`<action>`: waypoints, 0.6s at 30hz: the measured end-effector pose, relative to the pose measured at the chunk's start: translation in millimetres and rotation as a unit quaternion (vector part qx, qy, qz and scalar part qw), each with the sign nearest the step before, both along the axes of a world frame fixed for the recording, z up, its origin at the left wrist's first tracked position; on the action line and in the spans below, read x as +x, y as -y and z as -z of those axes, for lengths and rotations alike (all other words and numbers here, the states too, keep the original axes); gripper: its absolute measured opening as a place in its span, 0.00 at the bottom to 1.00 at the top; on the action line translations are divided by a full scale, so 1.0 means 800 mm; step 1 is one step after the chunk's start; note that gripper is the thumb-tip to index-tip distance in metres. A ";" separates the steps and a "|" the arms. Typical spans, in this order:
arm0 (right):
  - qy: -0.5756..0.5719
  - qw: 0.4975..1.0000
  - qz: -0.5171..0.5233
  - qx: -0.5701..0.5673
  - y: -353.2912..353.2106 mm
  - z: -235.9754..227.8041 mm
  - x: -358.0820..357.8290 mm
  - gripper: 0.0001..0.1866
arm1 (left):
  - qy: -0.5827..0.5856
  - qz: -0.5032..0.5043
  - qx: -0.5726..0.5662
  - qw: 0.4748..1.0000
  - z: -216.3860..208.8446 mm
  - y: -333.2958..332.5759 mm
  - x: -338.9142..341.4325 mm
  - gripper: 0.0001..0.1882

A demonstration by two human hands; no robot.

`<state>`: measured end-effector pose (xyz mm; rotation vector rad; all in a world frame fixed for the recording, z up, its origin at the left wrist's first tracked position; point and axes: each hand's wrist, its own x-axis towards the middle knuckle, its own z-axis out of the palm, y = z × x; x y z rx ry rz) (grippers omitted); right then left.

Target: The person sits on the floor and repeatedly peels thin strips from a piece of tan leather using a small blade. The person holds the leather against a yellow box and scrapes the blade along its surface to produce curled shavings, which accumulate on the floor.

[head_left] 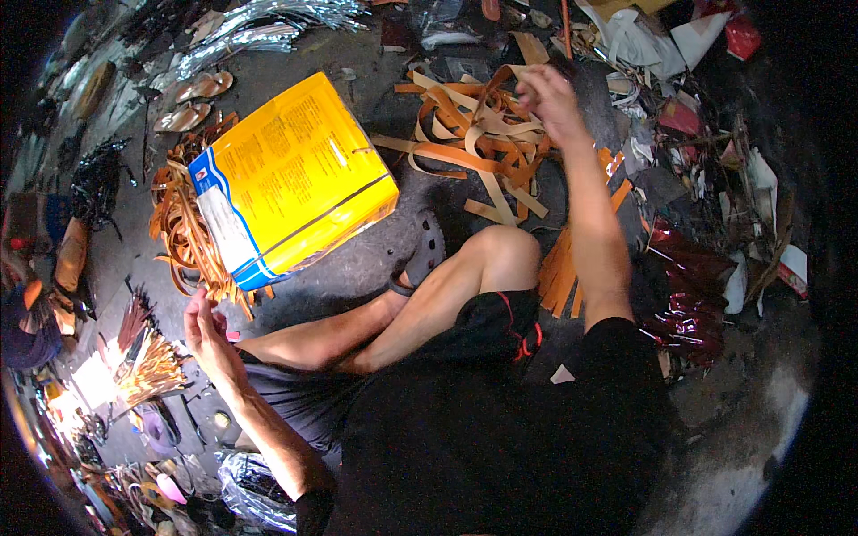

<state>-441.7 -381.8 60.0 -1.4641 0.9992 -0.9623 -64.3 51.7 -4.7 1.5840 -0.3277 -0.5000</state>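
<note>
At the far right, my right hand [550, 103] is closed on the end of a brown leather strip [492, 89]. This strip rises from a loose heap of tan and orange leather strips [478, 134] on the floor. At the lower left, my left hand [207, 332] has its fingers curled together beside a second pile of brown strips [183, 228]. Whatever its fingertips may pinch is too small to make out. Between the two piles stands a yellow box with a blue-and-white end [299, 165], partly covering the left pile.
Sandals [183, 118] lie beyond the left pile, near shiny silver strips [268, 27]. Straight orange strips [560, 272] lie by my right knee. Dark red glossy material [684, 295] and scraps crowd the right side. A bundle of thin strips [147, 366] sits at left.
</note>
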 end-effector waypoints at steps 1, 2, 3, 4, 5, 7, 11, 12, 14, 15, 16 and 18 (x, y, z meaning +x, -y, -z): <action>-0.053 0.997 0.006 -0.054 -0.010 -0.034 -0.005 0.12 | 0.014 0.012 -0.018 1.000 -0.004 0.009 0.004 0.15; -0.053 0.997 -0.035 -0.040 -0.024 -0.074 -0.007 0.12 | 0.028 0.018 -0.005 0.999 -0.016 0.021 -0.001 0.14; -0.178 0.979 -0.038 -0.089 -0.044 -0.112 0.001 0.14 | 0.032 0.000 -0.006 0.999 -0.035 0.041 -0.015 0.13; -0.259 0.948 -0.076 -0.169 -0.065 -0.130 0.011 0.13 | 0.044 0.022 -0.007 0.999 -0.061 0.061 -0.034 0.13; -0.332 0.902 -0.113 -0.251 -0.087 -0.143 0.026 0.13 | 0.046 0.082 0.008 0.996 -0.072 0.073 -0.045 0.14; -0.308 0.880 -0.293 -0.213 -0.142 -0.154 0.054 0.11 | 0.096 0.234 -0.045 0.966 -0.114 0.110 -0.097 0.19; -0.203 0.789 -0.501 -0.291 -0.226 -0.145 0.136 0.07 | 0.086 0.480 -0.145 0.861 -0.153 0.137 -0.133 0.27; -0.212 0.781 -0.500 -0.308 -0.226 -0.148 0.144 0.06 | 0.021 0.516 -0.087 0.852 -0.141 0.135 -0.120 0.22; -0.232 0.836 -0.419 -0.267 -0.208 -0.144 0.151 0.07 | -0.061 0.510 -0.009 0.858 -0.135 0.117 -0.084 0.11; -0.244 0.863 -0.370 -0.242 -0.196 -0.139 0.148 0.07 | -0.091 0.509 0.012 0.856 -0.130 0.108 -0.061 0.11; -0.253 0.865 -0.349 -0.259 -0.179 -0.128 0.145 0.08 | -0.077 0.507 0.038 0.858 -0.133 0.101 -0.044 0.10; -0.271 0.874 -0.301 -0.267 -0.153 -0.106 0.144 0.09 | -0.024 0.504 0.108 0.856 -0.140 0.082 -0.007 0.10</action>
